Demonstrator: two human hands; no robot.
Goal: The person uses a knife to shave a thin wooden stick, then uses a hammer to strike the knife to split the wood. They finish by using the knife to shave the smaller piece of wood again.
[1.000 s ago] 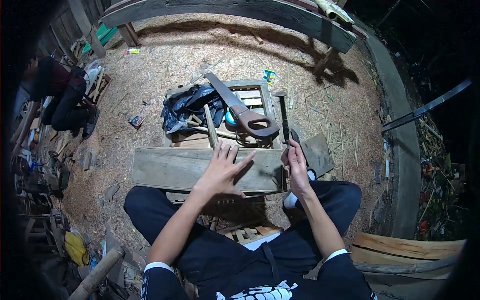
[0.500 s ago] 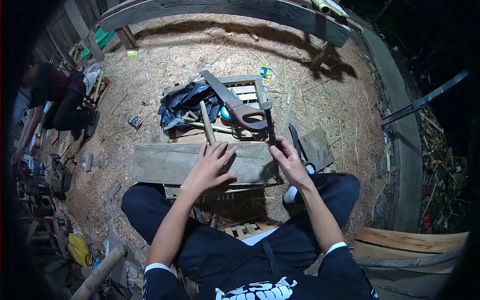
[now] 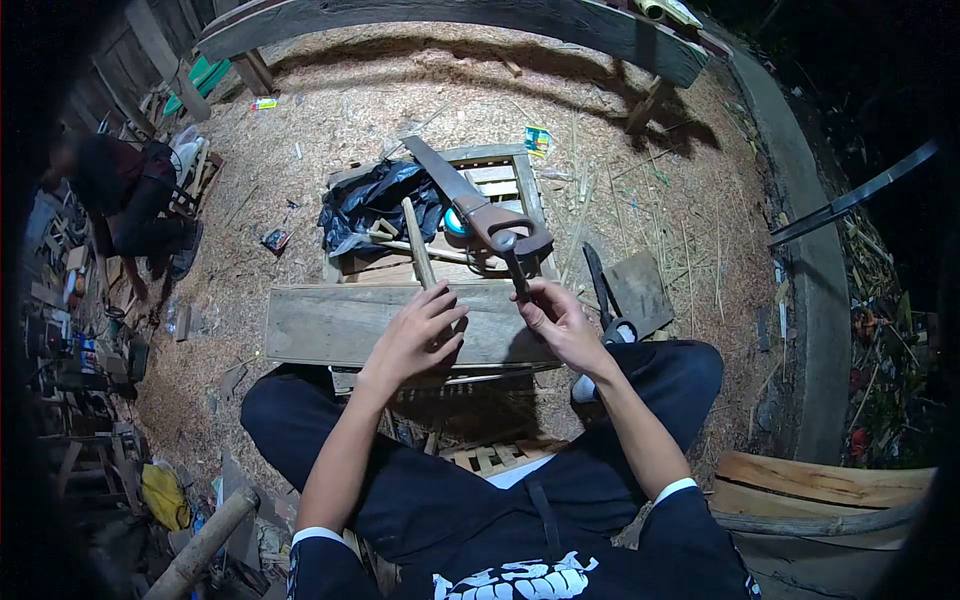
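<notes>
A flat wooden board [image 3: 330, 325] lies across a slatted wooden frame [image 3: 527, 185] in front of my crossed legs. My left hand [image 3: 415, 335] rests on the board with its fingers spread, close to the lower end of a wooden stick [image 3: 417, 245]. In my right hand [image 3: 563, 325] is a dark metal tool with a round head [image 3: 512, 258], held upright over the board's right part. Behind it, a handsaw [image 3: 450, 180] lies on the frame beside a black plastic bag [image 3: 375, 210] and a blue round object [image 3: 455, 222].
A dark blade-like tool [image 3: 597, 280] and a flat grey piece [image 3: 642, 290] lie right of the frame. Beyond stands a long wooden bench [image 3: 450, 22]. Another person [image 3: 140, 205] crouches at the far left. Curved planks [image 3: 820, 480] are at the lower right.
My right hand and the dark tool have moved left, and the tool's head now sits lower, over the saw handle. My left hand has barely shifted. The person at the left has moved an arm.
</notes>
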